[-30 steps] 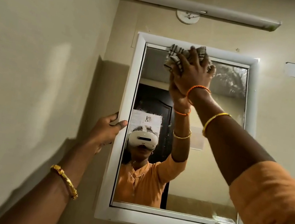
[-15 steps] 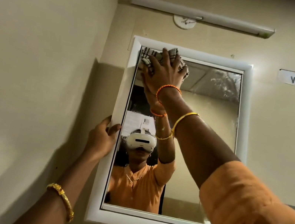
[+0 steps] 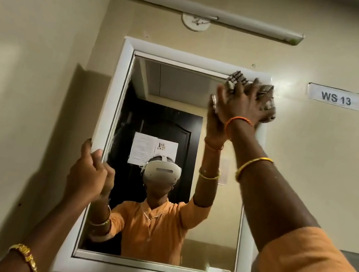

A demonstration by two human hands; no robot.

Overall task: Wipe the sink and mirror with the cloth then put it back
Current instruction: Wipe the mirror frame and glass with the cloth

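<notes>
A white-framed mirror (image 3: 119,92) hangs on the wall ahead, its glass showing a person in an orange shirt. My right hand (image 3: 246,104) presses a checked cloth (image 3: 236,79) flat against the mirror's top right corner, fingers spread over it. The cloth is blurred and mostly hidden under the hand. My left hand (image 3: 87,174) grips the mirror's left frame edge about halfway down. The sink is out of view.
A tube light (image 3: 217,15) runs along the wall above the mirror. A label reading WS 13 (image 3: 335,98) is stuck to the wall at the right. A side wall (image 3: 31,63) stands close on the left.
My right hand has swept the cloth from the mirror's top left corner across to its top right corner. My left hand has kept its hold on the left frame edge.
</notes>
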